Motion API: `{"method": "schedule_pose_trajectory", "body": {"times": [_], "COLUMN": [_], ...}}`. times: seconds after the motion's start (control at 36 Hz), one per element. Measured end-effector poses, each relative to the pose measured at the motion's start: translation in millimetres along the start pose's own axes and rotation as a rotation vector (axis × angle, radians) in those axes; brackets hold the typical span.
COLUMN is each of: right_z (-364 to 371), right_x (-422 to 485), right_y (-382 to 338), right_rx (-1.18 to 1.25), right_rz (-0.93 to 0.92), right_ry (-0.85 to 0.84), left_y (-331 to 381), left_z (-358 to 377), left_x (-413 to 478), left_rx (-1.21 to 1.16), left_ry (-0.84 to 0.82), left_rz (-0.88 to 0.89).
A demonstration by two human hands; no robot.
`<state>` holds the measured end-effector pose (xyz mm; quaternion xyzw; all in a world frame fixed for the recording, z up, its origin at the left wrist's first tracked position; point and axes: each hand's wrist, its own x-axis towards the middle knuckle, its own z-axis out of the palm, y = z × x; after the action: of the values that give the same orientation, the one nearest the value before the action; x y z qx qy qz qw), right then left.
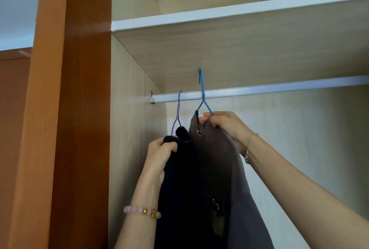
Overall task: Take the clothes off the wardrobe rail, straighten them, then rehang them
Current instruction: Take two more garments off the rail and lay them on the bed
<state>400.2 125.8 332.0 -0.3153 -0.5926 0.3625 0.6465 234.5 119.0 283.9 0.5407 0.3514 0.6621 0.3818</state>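
Hands both gripped cloth: the left hand (160,153) bunched the black garment (179,188) below its purple hanger (178,109), and the right hand (226,127) pinched the grey garment (217,158) at the shoulder of the blue hanger (203,94), just under the rail (259,89) — soft, light cloth, likely to slide, best held through the wire.

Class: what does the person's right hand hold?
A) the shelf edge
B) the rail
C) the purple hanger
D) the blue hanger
D: the right hand pinches the blue hanger at its shoulder, above the grey-brown garment, while the left hand grips the dark garment under the purple hanger.
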Motion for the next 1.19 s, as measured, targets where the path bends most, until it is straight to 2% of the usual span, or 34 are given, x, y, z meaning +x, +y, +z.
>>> {"method": "schedule_pose_trajectory", "body": {"times": [0.11, 0.31, 0.56, 0.78, 0.92, 1.08, 1.19], "right_z": [-14.7, -35.1, -51.8, -61.9, -74.1, -89.2, -110.4], "right_x": [-9.7, -31.2, -70.5, -143.1, -197.2, -254.9, -289.5], "right_y": [0.7, 13.9, 53.3, 118.9, 165.9, 189.2, 207.2], "right_rx": [-0.09, -0.094, -0.162, -0.179, -0.284, -0.36, -0.421], "right_rz": [-0.018, -0.03, -0.001, 0.147, 0.223, 0.296, 0.337], "right_ry": [-0.02, -0.041, -0.075, -0.116, -0.143, -0.159, -0.248], "left_y": [10.0, 14.4, -14.0, -85.4, -135.4, -176.1, -194.6], "left_z": [2.1, -1.1, -15.8, -44.8, -59.3, -69.8, -77.0], "left_x": [0.4, -16.9, -67.7, -123.7, -170.3, -238.6, -288.0], "left_rx": [-0.036, -0.108, -0.054, -0.037, -0.006, 0.065, 0.129], "left_ry": [0.0, -0.048, -0.064, -0.099, -0.114, -0.112, -0.039], "left_rz": [0.017, 0.037, 0.008, -0.168, -0.302, -0.486, -0.587]}}
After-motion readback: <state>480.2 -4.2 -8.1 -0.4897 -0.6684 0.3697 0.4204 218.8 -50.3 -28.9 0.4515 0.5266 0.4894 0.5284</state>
